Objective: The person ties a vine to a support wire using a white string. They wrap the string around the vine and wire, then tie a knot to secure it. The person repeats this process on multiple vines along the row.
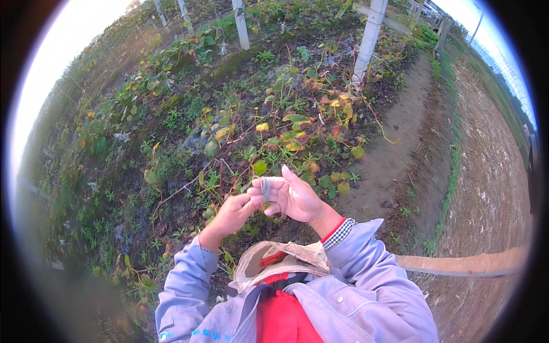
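My right hand (297, 198) is half curled with its palm up, and a small coil of thin grey wire or twine (266, 188) is looped round its fingers. The fingertips of my left hand (236, 211) meet those fingers beside the coil; whether they pinch a strand cannot be made out. Just beyond both hands are vines with green and yellow leaves (296, 141) and bare brownish stems. Below the hands, an open cloth bag (253, 263) hangs at my front, with a red-handled tool (272, 259) inside it.
Pale posts (369, 40) stand among the vines ahead. Low weeds and dark soil spread to the left. A bare dirt path (396, 141) runs along the right, beside a straw-strewn strip (484, 180). A wooden board or beam (463, 263) crosses at the lower right, near my elbow.
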The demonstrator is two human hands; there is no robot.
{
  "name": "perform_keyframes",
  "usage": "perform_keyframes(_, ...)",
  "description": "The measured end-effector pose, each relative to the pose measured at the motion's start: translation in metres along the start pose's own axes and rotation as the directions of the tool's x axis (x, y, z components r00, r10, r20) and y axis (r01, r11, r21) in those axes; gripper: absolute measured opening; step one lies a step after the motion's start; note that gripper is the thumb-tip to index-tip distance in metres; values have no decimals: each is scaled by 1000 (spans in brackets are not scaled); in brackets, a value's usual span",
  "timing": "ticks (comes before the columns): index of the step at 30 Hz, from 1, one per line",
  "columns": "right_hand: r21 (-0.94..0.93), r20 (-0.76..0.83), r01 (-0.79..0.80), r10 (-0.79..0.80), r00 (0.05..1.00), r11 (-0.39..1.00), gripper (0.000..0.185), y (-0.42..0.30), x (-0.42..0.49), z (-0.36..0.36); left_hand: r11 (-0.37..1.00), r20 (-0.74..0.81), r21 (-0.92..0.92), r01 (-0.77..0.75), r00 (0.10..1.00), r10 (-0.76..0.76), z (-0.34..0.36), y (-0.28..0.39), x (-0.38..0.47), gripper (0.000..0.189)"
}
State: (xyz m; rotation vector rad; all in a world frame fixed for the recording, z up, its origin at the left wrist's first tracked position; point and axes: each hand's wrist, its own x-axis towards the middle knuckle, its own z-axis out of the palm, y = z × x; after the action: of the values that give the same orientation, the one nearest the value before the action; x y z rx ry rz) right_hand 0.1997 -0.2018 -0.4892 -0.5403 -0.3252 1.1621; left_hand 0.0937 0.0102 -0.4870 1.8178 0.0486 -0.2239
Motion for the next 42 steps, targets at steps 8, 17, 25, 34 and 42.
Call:
perform_keyframes(8, -565, -294, -303, 156, 943, 768, 75, 14, 1, -10, 980, -12, 199, 2, 1000, 1, -9, 29, -20, 18)
perform_keyframes(17, -390, -221, -307, 236, 946, 868, 67, 25, -2, -18, 979, -249, -200, 37, 965, -87, -18, -24, 5, 28)
perform_keyframes(25, -311, -241, -346, 279, 930, 885, 76, 32, 1, -22, 859, -282, 425, -286, 860, 426, 14, -9, -17, 60)
perform_keyframes(34, -309, -197, -195, 138, 971, 931, 72, 40, 5, -18, 571, -253, 776, -269, 696, 672, 38, -2, -12, 21)
perform_keyframes(42, -246, -260, -78, 11, 965, 966, 66, 17, -7, -17, 754, -270, 585, -299, 805, 528, 39, -17, -51, 21)
